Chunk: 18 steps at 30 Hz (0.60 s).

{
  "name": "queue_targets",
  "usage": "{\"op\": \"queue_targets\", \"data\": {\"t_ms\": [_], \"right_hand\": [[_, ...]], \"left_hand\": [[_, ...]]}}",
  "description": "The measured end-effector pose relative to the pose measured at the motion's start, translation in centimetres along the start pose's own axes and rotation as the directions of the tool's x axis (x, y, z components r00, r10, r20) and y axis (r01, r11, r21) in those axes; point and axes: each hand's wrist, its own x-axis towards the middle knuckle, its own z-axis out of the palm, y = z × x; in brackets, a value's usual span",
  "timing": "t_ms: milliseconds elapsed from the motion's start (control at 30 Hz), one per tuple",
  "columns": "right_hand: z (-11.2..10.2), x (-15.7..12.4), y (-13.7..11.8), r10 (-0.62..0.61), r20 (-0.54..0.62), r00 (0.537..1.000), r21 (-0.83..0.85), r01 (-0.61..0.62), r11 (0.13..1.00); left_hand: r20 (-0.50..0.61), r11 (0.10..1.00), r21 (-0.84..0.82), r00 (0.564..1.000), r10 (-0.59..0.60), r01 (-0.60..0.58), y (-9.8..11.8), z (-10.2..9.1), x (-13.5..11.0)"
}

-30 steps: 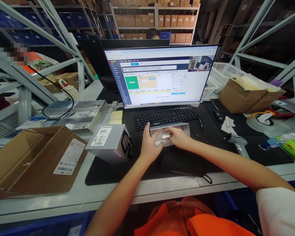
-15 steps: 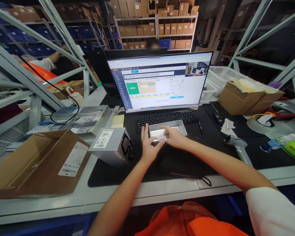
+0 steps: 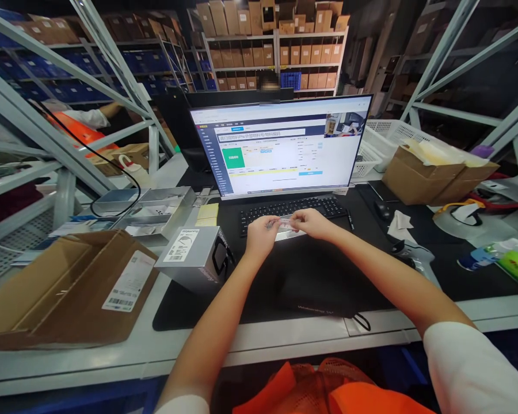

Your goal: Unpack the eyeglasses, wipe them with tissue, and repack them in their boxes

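a small clear packet (image 3: 285, 222) is being held in the air just in front of the keyboard (image 3: 294, 205), above a mostly hidden silver tray (image 3: 290, 234). the left hand (image 3: 259, 234) and right hand (image 3: 314, 223) are each pinching one end between thumb and fingertips. judgement: the hold is looking light. the packet is risking slipping down onto the keys or the black pouch (image 3: 323, 282), or tearing under uneven pulling. a silver box (image 3: 196, 256) is sitting near the left forearm, liable to knocking.

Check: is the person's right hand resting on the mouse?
No, the right hand and the left hand pinch a small pale item near the keyboard.
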Motion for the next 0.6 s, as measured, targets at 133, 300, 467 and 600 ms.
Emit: {"op": "queue_targets", "data": {"t_ms": [133,300,467,600], "right_hand": [[-1.1,0.3,0.4,-0.016,-0.036,0.999,-0.080,0.013,0.997],[-1.7,0.5,0.4,-0.006,-0.011,1.000,-0.182,0.004,0.983],[-2.6,1.7,1.0,0.107,0.107,0.988,-0.281,-0.073,0.957],[-2.5,3.6,1.6,0.195,0.223,0.955,-0.404,-0.091,0.910]], "left_hand": [[0.069,0.994,0.077,0.995,0.066,-0.072,0.2,0.4,1.6],[0.183,0.982,0.126,0.976,0.118,-0.142,-0.6,1.0,2.0],[0.112,0.980,0.193,0.993,0.030,-0.052,-1.0,0.9,2.1],[0.045,0.976,0.219,0.999,-0.018,0.007,-0.6,0.5,2.2]]}}
